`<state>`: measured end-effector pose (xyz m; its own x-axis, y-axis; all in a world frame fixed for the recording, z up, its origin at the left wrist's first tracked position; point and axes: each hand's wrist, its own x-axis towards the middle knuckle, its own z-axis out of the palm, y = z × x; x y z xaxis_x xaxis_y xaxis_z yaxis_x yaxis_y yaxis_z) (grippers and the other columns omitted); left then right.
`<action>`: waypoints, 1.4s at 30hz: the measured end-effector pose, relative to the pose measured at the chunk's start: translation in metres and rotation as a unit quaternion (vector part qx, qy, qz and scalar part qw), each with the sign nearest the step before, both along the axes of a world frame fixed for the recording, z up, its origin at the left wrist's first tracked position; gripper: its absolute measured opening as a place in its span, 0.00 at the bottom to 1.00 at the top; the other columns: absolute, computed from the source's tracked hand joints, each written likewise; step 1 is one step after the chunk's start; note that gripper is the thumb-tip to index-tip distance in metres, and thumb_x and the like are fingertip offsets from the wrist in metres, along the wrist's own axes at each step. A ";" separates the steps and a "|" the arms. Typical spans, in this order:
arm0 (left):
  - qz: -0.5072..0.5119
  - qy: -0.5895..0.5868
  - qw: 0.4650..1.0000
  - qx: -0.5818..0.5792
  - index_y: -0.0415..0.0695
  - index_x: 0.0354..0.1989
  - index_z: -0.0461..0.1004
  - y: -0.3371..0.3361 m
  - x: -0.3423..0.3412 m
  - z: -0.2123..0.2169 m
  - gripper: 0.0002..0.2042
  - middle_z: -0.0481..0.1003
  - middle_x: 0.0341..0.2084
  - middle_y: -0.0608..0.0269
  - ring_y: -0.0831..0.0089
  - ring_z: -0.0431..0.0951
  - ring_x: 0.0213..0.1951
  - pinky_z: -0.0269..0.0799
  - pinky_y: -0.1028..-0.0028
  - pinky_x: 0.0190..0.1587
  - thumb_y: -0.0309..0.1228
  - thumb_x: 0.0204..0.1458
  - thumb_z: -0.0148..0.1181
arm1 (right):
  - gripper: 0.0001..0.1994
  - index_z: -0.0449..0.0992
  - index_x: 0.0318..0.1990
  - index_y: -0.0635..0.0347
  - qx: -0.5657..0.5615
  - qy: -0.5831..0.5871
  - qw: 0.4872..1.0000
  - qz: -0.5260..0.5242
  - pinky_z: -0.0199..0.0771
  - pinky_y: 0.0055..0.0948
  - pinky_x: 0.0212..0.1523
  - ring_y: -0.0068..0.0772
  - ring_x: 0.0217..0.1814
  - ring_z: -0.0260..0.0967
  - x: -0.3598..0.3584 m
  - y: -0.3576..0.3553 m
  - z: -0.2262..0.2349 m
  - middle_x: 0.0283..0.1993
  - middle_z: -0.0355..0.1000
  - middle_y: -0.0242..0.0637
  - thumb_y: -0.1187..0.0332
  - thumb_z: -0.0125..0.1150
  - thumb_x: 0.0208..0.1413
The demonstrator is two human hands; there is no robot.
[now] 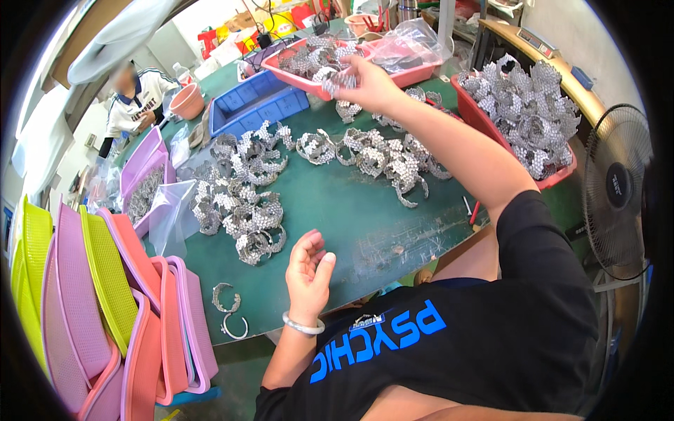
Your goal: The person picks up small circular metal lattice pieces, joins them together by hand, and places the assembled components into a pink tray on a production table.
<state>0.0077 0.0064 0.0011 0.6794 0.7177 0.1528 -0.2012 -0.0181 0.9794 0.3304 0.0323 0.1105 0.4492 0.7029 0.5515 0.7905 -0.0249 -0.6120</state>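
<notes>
My right hand (371, 83) reaches far across the green table (351, 217) and grips a curled silvery metal strip (338, 82) at the edge of a pink tray (414, 73) full of the same strips. My left hand (309, 270) hovers near the table's front edge, fingers loosely curled, holding nothing; a pale bangle sits on its wrist. Heaps of silver strip coils (246, 203) lie left of it, and more coils (382, 158) spread under my right forearm. Two small rings (230, 312) lie by the front edge.
A red bin (484, 119) heaped with coils stands at the right. A blue tray (256, 105) sits at the back. Stacked pink and yellow-green baskets (105, 309) lean at the left. Another person (137, 98) sits far left. A fan (618, 189) stands at the right.
</notes>
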 end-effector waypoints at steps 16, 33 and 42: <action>0.022 0.022 0.999 0.035 0.35 0.48 0.65 0.000 -0.022 0.002 0.16 0.67 0.47 0.60 0.74 0.69 0.46 0.65 0.76 0.48 0.19 0.49 0.52 | 0.24 0.68 0.50 0.49 0.023 -0.312 0.931 -0.187 0.57 0.47 0.55 0.48 0.57 0.56 0.048 0.095 -0.001 0.53 0.62 0.42 0.53 0.56 0.44; -0.008 0.012 1.000 0.013 0.34 0.46 0.66 -0.008 -0.032 0.000 0.14 0.70 0.41 0.61 0.75 0.69 0.44 0.64 0.78 0.47 0.21 0.50 0.52 | 0.08 0.73 0.34 0.56 -0.245 -0.414 0.873 0.079 0.72 0.37 0.38 0.40 0.41 0.69 -0.082 0.055 -0.071 0.40 0.67 0.41 0.68 0.52 0.46; -0.010 0.015 1.000 0.005 0.34 0.46 0.67 -0.011 -0.032 0.001 0.14 0.70 0.40 0.62 0.77 0.69 0.42 0.64 0.79 0.45 0.20 0.50 0.52 | 0.07 0.73 0.33 0.55 -0.233 -0.450 0.857 0.093 0.72 0.36 0.38 0.38 0.41 0.70 -0.073 0.050 -0.067 0.36 0.70 0.38 0.71 0.51 0.46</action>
